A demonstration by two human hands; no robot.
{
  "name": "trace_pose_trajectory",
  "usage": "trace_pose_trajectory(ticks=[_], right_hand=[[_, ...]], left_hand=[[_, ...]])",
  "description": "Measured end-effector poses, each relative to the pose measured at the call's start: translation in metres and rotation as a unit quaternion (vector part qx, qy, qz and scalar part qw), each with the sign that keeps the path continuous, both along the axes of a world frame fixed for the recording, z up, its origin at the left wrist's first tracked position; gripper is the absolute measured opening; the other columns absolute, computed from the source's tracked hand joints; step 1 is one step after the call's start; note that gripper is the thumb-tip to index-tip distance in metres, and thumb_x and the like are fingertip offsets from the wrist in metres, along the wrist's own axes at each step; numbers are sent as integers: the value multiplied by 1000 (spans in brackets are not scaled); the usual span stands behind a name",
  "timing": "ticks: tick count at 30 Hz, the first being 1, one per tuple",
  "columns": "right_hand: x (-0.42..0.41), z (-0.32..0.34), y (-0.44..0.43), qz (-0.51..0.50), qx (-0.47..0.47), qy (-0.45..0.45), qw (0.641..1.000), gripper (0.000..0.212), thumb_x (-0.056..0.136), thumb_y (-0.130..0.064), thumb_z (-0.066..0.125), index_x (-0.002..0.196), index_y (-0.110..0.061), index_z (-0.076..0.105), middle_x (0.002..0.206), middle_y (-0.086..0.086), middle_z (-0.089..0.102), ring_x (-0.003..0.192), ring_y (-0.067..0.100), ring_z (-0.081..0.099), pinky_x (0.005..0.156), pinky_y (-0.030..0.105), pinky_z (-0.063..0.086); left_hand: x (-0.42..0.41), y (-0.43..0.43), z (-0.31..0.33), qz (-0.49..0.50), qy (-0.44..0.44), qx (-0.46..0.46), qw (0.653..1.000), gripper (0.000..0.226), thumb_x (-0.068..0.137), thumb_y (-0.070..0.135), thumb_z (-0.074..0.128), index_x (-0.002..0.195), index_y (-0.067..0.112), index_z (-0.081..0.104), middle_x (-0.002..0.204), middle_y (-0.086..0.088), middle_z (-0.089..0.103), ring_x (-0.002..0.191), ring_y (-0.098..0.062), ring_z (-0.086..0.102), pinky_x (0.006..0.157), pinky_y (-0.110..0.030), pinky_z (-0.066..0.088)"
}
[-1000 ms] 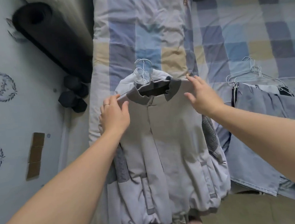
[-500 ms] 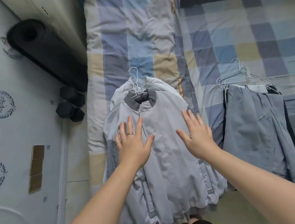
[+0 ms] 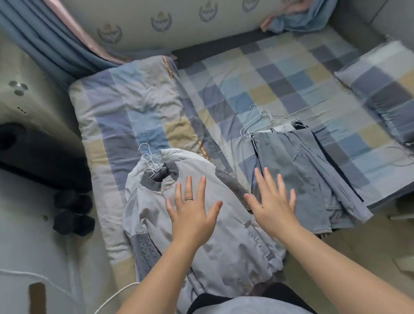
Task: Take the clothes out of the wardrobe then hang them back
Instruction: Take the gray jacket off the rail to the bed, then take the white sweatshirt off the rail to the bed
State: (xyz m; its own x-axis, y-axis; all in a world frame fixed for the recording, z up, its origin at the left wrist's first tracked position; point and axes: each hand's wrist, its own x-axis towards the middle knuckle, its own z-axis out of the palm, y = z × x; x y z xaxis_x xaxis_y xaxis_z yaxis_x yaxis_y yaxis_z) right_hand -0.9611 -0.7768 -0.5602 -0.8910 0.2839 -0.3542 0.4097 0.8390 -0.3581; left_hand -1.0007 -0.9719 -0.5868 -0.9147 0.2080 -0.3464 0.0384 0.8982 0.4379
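A pale grey jacket (image 3: 222, 244) with a dark ribbed collar lies flat on the folded checked quilt (image 3: 128, 113), on white wire hangers (image 3: 149, 159). My left hand (image 3: 193, 215) hovers over its chest with fingers spread, a ring on one finger. My right hand (image 3: 272, 201) is spread the same way above the jacket's right shoulder and the gap beside it. To the right lies a pile of blue-grey garments (image 3: 301, 174) on wire hangers (image 3: 262, 122), spread on the checked bed sheet (image 3: 281, 76). Neither hand holds anything.
A checked pillow (image 3: 394, 92) lies at the bed's right end. Blue and pink curtains (image 3: 50, 37) hang at the back left. On the floor at left are a rolled black mat (image 3: 27, 156), two dark dumbbells (image 3: 73, 212) and a white cable (image 3: 106, 303).
Both hands let go of the jacket's shoulders, left it flat on the quilt and drew back with fingers spread. My view rose, and the far wall and pillow came into sight.
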Motion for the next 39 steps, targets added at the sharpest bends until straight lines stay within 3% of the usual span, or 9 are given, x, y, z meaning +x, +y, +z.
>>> trace_pose_trajectory(ticks=[13,23,31,39], right_hand=[[147,36,180,-174,28,30,984,71,99,-60,26,154,-40,-13,162,-13,-21,149,19,-21,117,56,-10],[321,65,369,-334,62,72,938,71,98,-60,29,155,-39,-8,164,-11,-14,150,22,-15,118,59,-2],[485,91,458,-516,105,76,847,72,98,-62,28,152,-42,-15,162,-11,-19,151,24,-15,119,57,-5],[636,125,512,-671,181,72,715,69,99,-59,29,153,-42,-10,163,-15,-15,150,20,-18,118,57,-6]], left_hand=[[67,202,41,-194,45,11,980,71,95,71,27,155,49,-5,166,10,-17,152,-18,-22,121,-54,-10],[197,446,68,-377,77,27,922,71,95,74,22,154,49,-10,166,8,-19,151,-21,-24,121,-52,-14],[320,623,100,-574,116,76,807,72,94,74,22,153,51,-12,166,11,-20,150,-18,-27,121,-51,-15],[466,776,139,-746,138,154,633,72,94,77,16,153,50,-16,164,11,-24,149,-20,-29,120,-53,-17]])
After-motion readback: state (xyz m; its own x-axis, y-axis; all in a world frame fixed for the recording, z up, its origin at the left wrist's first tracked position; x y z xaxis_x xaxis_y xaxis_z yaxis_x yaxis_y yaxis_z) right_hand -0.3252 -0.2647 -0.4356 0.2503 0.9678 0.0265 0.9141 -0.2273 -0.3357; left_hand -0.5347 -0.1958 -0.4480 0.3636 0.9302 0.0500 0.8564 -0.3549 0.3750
